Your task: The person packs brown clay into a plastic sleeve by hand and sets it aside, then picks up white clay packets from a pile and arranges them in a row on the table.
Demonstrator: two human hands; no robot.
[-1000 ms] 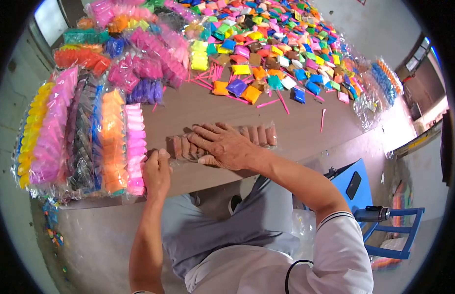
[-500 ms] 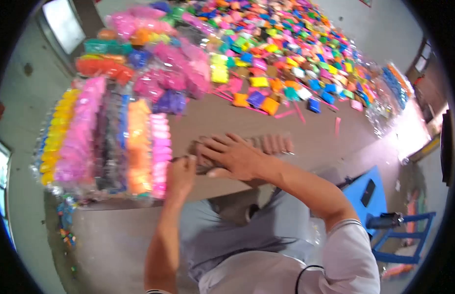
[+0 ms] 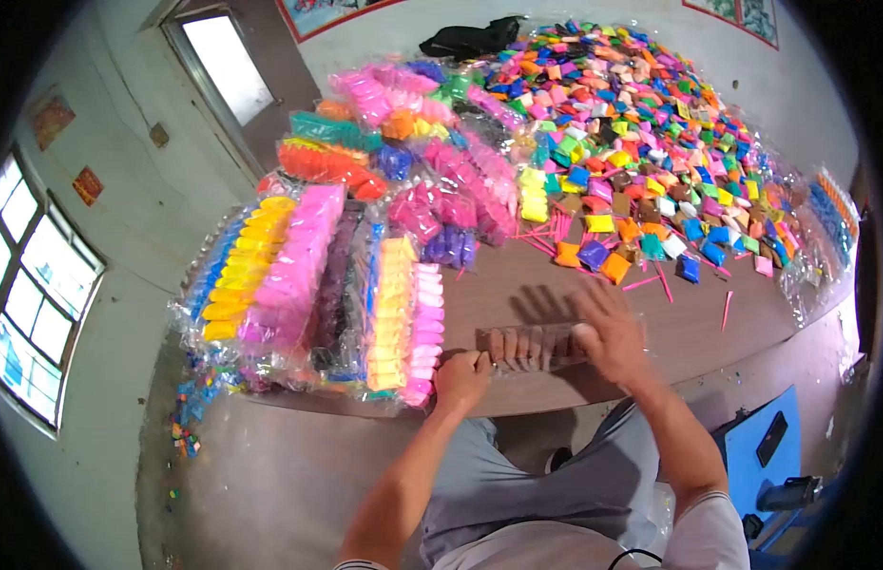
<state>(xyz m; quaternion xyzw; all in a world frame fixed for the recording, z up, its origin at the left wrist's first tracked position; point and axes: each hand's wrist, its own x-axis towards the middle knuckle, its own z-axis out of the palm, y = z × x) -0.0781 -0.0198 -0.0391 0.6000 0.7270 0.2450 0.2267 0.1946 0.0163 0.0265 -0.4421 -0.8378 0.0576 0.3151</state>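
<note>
A clear plastic sleeve with a row of brown packets (image 3: 523, 348) lies lengthwise on the table near its front edge. My left hand (image 3: 461, 382) is closed at the sleeve's left end, thumb and fingers pinching the plastic there. Over the right part of the sleeve, my right hand (image 3: 609, 332) has its fingers spread, slightly blurred, with the thumb near the brown packets. Its shadow falls on the table behind the sleeve. Just left of my left hand stand filled sleeves of pink packets (image 3: 428, 328) and light orange packets (image 3: 392, 313).
More filled sleeves, yellow (image 3: 244, 275) among them, line the table's left side, with bagged bundles stacked behind. A big heap of small colourful packets (image 3: 641, 123) covers the back right. Pink sticks (image 3: 727, 310) lie before it. A blue stool (image 3: 760, 446) holding a phone stands at right.
My right hand has slid from the sleeve's left part toward its right end, fingers now spread. My left hand stays at the left end. The camera view has shifted.
</note>
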